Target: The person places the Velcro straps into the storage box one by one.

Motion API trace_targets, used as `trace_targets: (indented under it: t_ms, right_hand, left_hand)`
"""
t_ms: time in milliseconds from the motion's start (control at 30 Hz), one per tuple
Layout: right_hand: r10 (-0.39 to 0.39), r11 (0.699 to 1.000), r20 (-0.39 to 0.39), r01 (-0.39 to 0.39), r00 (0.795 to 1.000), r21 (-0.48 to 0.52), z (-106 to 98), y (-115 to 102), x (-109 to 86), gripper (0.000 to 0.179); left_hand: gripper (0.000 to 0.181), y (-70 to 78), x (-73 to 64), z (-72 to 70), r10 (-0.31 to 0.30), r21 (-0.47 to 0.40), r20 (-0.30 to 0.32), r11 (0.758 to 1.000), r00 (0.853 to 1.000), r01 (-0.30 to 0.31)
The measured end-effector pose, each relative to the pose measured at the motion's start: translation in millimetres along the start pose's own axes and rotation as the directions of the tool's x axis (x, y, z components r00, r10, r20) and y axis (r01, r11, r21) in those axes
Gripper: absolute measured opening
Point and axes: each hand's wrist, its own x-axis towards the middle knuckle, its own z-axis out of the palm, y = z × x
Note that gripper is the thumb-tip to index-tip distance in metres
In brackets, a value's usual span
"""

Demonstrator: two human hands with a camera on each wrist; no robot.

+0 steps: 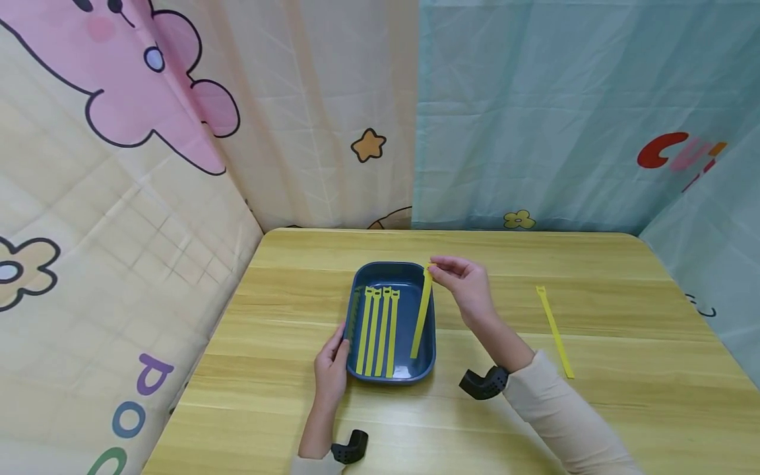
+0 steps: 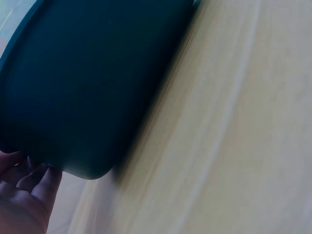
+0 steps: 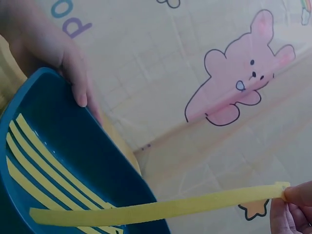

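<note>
A dark blue tray (image 1: 388,272) sits on the table, its near end tilted up as far as the left wrist view suggests. Several yellow straps with slotted heads, such as this cable tie (image 1: 377,333), lie side by side inside it. My left hand (image 1: 332,366) grips the tray's left rim, thumb on top and fingers beneath. Between thumb and fingertips, my right hand (image 1: 466,287) pinches the slotted head of another yellow cable tie (image 3: 161,207). That tie hangs over the tray's right side. To the right, a single yellow cable tie (image 1: 555,333) lies on the wood.
The wooden table (image 1: 641,297) reaches back to patterned curtains (image 1: 534,99). A black wrist mount (image 1: 483,382) sits on the right forearm, another black mount (image 1: 350,447) on the left.
</note>
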Motion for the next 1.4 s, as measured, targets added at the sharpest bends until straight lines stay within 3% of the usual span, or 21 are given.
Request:
trace_targets:
  t_ms: [67,200,400,500,800,1067,1400]
  right_hand:
    - [-0.023,1.000,0.006,0.023,1.000,-0.010,-2,19,2.0,0.031]
    - [0.021,0.999,-0.028,-0.022,0.999,-0.049,13,9,-11.3,0.033]
    - [0.136,0.984,-0.082,-0.144,0.987,-0.103,57,-65,-48.4,0.029]
    - [0.151,0.983,-0.058,-0.156,0.987,-0.093,63,-71,-54.4,0.029]
    - [0.075,0.997,-0.020,-0.075,0.997,-0.032,47,0,-36.7,0.029]
    - [0.106,0.985,-0.096,-0.117,0.990,-0.125,58,-25,-42.0,0.031]
    - [0.140,0.978,-0.138,-0.159,0.980,-0.134,41,8,-13.9,0.029]
  left_hand:
    - [0.034,0.1,-0.1,-0.2,0.002,0.002,-0.003,1.000,1.000,-0.002]
    - [0.034,0.2,0.3,-0.4,-0.007,0.001,-0.005,1.000,1.000,0.007]
    - [0.034,1.0,0.7,0.0,-0.026,-0.009,-0.001,1.000,1.000,0.026]
    - [0.034,1.2,0.8,-0.2,-0.027,-0.019,-0.002,0.999,1.000,0.027]
    - [0.035,0.0,0.9,0.2,-0.033,-0.005,-0.010,0.999,0.999,0.033]
    - [0.035,0.0,1.2,0.3,-0.006,-0.022,0.003,1.000,1.000,0.006]
    - [0.035,0.5,1.2,0.5,-0.014,-0.021,-0.005,1.000,1.000,0.014]
